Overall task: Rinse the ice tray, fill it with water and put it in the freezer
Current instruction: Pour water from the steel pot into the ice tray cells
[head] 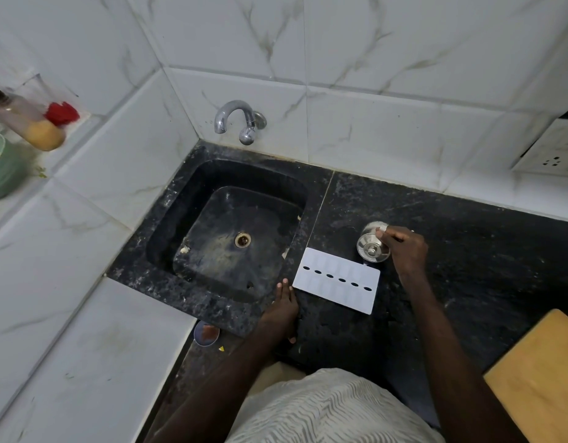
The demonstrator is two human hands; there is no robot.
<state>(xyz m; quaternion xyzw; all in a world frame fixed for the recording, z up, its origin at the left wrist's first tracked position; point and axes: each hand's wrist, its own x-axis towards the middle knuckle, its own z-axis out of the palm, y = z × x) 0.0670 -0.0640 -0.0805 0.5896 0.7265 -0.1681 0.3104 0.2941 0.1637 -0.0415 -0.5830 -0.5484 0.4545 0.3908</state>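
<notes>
A white ice tray (337, 280) lies flat on the black stone counter (468, 251), just right of the black sink (231, 231). Its cells hold clear water, and a row of dark oval holes runs along its middle. My left hand (284, 310) rests flat on the counter edge beside the tray's left end, fingers together, holding nothing. My right hand (404, 247) grips a small steel cup (372, 243), tipped on its side just behind the tray's far right corner. A chrome tap (234, 121) juts from the wall above the sink; no water runs.
A wooden board (538, 372) lies at the right front of the counter. A wall socket (551, 148) sits at the right. On the left ledge stand a bottle (27, 119) and a green bowl (1, 167). White marble tiles surround the sink.
</notes>
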